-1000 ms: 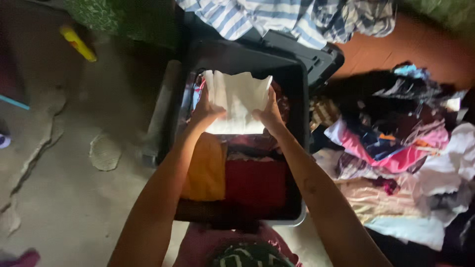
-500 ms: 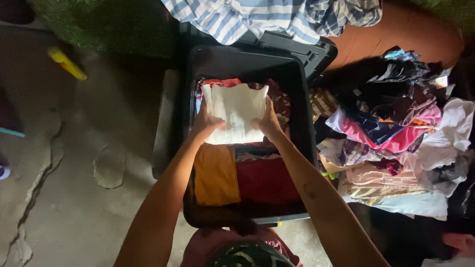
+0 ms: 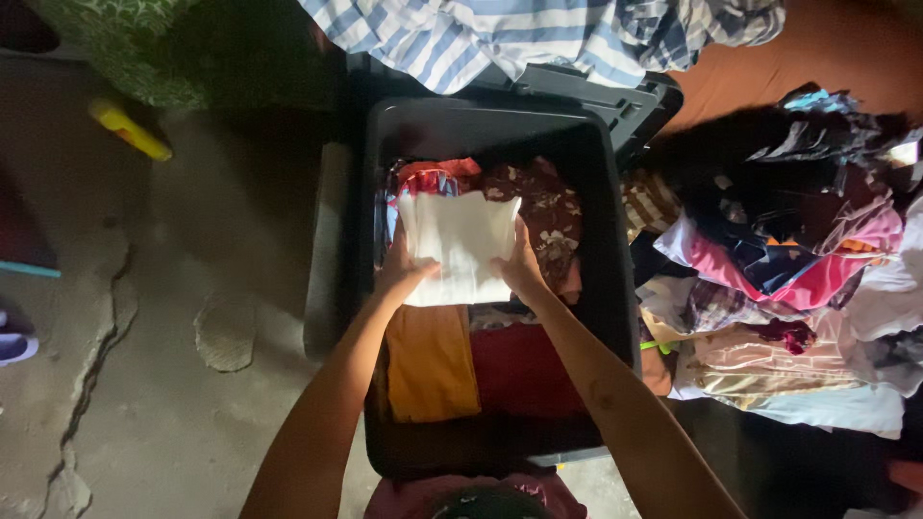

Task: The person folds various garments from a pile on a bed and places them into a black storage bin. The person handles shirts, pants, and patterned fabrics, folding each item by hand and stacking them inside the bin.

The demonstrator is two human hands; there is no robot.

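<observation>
A folded white cloth [image 3: 460, 242] lies inside a black plastic bin [image 3: 601, 317], on top of other folded clothes. My left hand [image 3: 401, 271] grips the cloth's left edge and my right hand [image 3: 519, 267] grips its right edge. In front of the cloth lie a folded orange garment [image 3: 430, 363] and a dark red one [image 3: 519, 370]. A maroon flowered cloth [image 3: 546, 213] and a red patterned piece [image 3: 433, 177] sit behind and beside it.
A heap of loose mixed clothes [image 3: 788, 279] lies right of the bin. A blue-and-white striped fabric [image 3: 481, 38] hangs over the bin's far side, by its black lid [image 3: 615, 96]. A yellow object [image 3: 130, 130] rests on the cracked concrete floor [image 3: 144, 384] at left.
The white cloth has come nearer and lower in the bin with both hands on it. The view has shifted slightly.
</observation>
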